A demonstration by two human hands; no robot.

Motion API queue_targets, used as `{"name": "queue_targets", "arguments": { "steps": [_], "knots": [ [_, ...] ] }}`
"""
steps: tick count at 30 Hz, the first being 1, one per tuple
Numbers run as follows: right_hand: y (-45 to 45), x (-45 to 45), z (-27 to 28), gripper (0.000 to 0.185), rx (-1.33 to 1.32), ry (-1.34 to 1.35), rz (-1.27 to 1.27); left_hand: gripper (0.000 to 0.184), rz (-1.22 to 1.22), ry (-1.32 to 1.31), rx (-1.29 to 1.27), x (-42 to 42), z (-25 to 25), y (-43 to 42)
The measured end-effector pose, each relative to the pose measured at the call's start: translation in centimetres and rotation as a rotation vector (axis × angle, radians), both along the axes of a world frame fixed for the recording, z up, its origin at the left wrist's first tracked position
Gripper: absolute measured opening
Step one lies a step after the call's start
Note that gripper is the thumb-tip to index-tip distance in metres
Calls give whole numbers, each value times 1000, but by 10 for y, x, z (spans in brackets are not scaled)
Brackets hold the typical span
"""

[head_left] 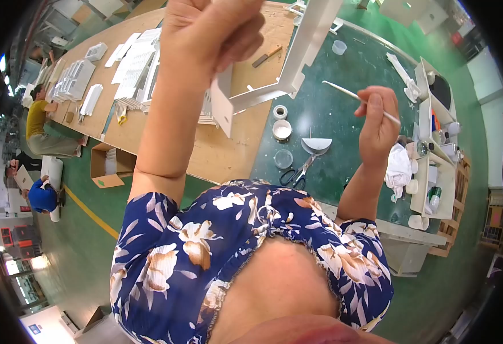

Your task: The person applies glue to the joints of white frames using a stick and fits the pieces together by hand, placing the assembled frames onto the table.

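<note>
My left hand (pixel 217 26) is raised at the top of the view, its fingers closed. It seems to grip an angled white frame (pixel 309 43), though the grip itself is mostly hidden by the hand. A flat white flap (pixel 222 106) of the piece hangs below my wrist. My right hand (pixel 379 123), over the green tabletop, pinches a thin white stick (pixel 343 90) with a pointed tip, slanting up to the left towards the frame. Tip and frame are apart. Below lie a small white tub (pixel 282 130), a tape roll (pixel 280 112) and scissors (pixel 303 170).
Clear cups (pixel 338 47) stand on the green tabletop (pixel 331 126). White trays (pixel 435 123) with bottles line its right edge. White parts (pixel 139 69) are stacked on the brown board (pixel 222 152) at left. Co-workers (pixel 43 117) are farther left, near an open carton (pixel 111 166).
</note>
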State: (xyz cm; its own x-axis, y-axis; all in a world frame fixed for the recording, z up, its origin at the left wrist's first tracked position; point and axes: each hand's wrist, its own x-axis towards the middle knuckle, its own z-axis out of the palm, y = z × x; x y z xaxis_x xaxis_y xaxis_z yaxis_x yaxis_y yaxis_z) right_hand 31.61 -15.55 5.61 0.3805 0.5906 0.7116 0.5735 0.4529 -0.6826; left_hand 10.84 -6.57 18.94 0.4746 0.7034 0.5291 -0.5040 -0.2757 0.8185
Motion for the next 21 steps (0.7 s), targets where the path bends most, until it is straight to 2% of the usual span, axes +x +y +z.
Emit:
{"name": "queue_targets", "arguments": {
  "steps": [2, 5, 6, 9, 12, 13, 15, 19, 21],
  "knots": [
    [5, 5, -5, 20, -105, 82, 63, 47, -19, -30, -2, -3, -3, 4],
    [13, 5, -7, 20, -101, 55, 121, 51, -97, -79, 5, 0, -22, 29],
    [12, 3, -2, 21, -138, 22, 132, 52, -643, -454, -71, 12, -35, 46],
    [14, 1, 1, 21, -151, -56, 134, 55, -1209, -861, -190, 17, -47, 52],
    [22, 2, 3, 21, -75, -94, 219, 54, -1270, -899, -179, 9, -45, 45],
    [26, 2, 5, 21, -74, -95, 220, 55, -749, -539, -126, -9, -35, 30],
    [32, 1, 12, 21, -19, -176, 275, 55, -225, -182, -65, -19, -29, 18],
    [35, -11, 27, 23, -86, -219, 305, 45, -104, -93, -158, -12, -38, 10],
    [41, -16, 20, 23, -108, -85, 275, 38, -97, -56, -189, -9, -50, 8]
  ]
}}
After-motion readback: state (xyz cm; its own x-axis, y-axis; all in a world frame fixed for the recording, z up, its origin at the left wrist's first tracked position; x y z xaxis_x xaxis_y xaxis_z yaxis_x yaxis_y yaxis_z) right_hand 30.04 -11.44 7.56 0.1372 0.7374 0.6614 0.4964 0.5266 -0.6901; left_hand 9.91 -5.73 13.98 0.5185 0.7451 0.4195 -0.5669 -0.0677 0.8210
